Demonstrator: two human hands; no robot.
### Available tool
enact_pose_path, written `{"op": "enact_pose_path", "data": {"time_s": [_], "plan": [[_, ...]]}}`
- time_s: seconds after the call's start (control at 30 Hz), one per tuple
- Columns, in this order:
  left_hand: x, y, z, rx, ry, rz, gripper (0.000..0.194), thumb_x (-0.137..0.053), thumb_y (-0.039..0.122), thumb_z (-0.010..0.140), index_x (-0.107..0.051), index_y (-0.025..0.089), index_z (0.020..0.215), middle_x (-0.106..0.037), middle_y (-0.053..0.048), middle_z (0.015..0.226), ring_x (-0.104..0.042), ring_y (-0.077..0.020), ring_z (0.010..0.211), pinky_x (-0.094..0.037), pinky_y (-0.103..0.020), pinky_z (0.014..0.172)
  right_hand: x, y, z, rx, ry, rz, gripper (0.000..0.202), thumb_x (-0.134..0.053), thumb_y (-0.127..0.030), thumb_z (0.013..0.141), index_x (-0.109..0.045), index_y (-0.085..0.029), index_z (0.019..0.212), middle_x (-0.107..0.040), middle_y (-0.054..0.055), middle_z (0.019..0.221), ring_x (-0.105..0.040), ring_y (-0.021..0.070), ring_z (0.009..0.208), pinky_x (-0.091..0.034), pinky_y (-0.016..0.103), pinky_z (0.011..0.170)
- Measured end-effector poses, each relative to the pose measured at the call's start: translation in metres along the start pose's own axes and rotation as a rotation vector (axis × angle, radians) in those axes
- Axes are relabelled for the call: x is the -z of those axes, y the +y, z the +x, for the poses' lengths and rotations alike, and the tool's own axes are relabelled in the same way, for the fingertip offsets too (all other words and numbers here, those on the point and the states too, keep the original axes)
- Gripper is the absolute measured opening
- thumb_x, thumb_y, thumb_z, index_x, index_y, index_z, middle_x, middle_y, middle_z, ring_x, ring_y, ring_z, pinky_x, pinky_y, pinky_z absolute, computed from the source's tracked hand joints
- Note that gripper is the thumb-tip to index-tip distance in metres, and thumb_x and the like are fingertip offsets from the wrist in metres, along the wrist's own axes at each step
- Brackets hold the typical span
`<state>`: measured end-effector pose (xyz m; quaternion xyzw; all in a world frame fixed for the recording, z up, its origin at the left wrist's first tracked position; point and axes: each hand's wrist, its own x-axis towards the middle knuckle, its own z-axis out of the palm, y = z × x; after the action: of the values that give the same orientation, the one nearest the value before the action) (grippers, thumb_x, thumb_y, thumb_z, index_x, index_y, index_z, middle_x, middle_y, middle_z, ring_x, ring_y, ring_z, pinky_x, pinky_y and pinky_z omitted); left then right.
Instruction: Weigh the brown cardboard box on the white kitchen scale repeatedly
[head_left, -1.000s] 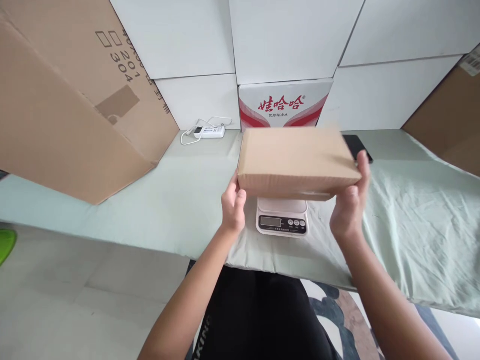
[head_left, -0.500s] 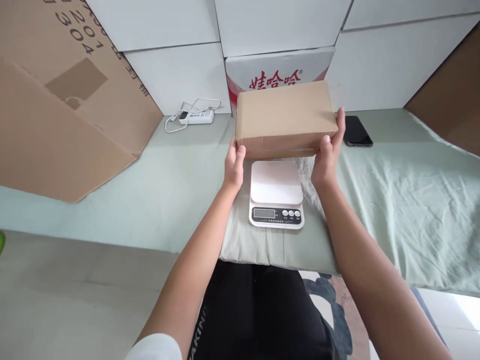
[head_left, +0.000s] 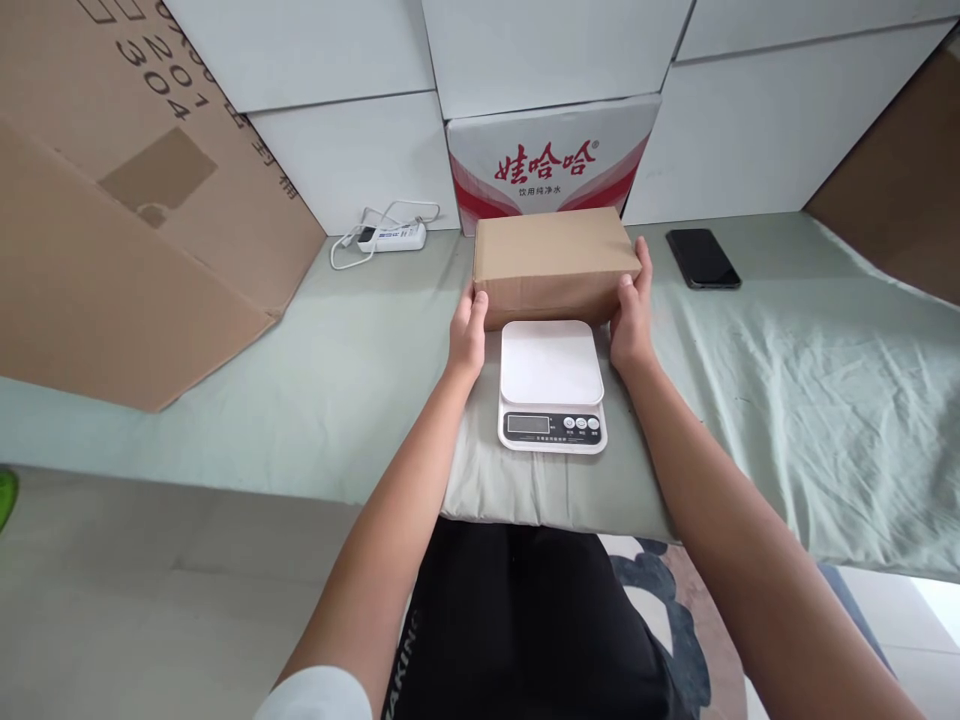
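Observation:
A brown cardboard box (head_left: 555,270) is held between both hands, just behind a white kitchen scale (head_left: 553,365). My left hand (head_left: 469,330) grips its left end, thumb on the near face. At the right end, my right hand (head_left: 634,305) presses with its thumb in front and fingers along the side. The far fingers of both hands are partly hidden by the box. The scale's plate carries nothing, and its display looks blank. Whether the box rests fully on the cloth I cannot tell.
A white carton with red lettering (head_left: 547,150) stands behind the box. A black phone (head_left: 703,258) lies to the right; a white power strip with a cable (head_left: 391,237) lies to the left. A large cardboard carton (head_left: 150,250) stands far left on the green cloth (head_left: 337,400).
The box has come down behind the scale, uncovering more of the lettered carton. My right hand has moved down and left with it; my left hand has barely shifted.

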<state>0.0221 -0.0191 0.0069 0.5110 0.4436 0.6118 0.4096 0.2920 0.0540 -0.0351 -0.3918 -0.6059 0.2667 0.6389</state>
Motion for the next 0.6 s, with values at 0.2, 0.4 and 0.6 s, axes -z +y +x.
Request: {"op": "enact_pose_path", "data": {"time_s": [0.2, 0.4, 0.6], "plan": [[0.015, -0.006, 0.007, -0.001, 0.149, 0.050, 0.099, -0.048, 0.095, 0.093, -0.047, 0.030, 0.169, -0.036, -0.009, 0.188, -0.029, -0.0305, 0.178, -0.027, -0.049, 0.147, 0.012, -0.010, -0.003, -0.116, 0.002, -0.003, 0.109, -0.043, -0.098, 0.088, -0.009, -0.049, 0.180, -0.048, 0.002, 0.179, -0.051, 0.0375, 0.165, -0.048, 0.070, 0.132], [0.020, -0.015, 0.011, 0.024, 0.079, 0.006, 0.100, -0.042, 0.098, 0.093, -0.053, 0.030, 0.165, -0.047, -0.011, 0.183, -0.037, -0.0314, 0.175, -0.033, -0.049, 0.145, 0.011, -0.018, -0.008, -0.192, 0.002, 0.002, 0.110, -0.052, -0.098, 0.083, -0.029, -0.043, 0.175, -0.043, 0.001, 0.183, -0.043, 0.0360, 0.170, -0.040, 0.068, 0.139], [0.010, -0.010, 0.006, -0.010, -0.006, -0.019, 0.087, -0.053, 0.094, 0.092, -0.070, 0.027, 0.145, -0.068, -0.012, 0.163, -0.047, -0.0365, 0.169, -0.037, -0.054, 0.142, -0.007, -0.030, -0.014, -0.094, 0.025, -0.039, 0.118, -0.064, -0.096, 0.077, -0.032, -0.033, 0.172, -0.037, 0.008, 0.185, -0.030, 0.0346, 0.176, -0.022, 0.063, 0.148]]}}
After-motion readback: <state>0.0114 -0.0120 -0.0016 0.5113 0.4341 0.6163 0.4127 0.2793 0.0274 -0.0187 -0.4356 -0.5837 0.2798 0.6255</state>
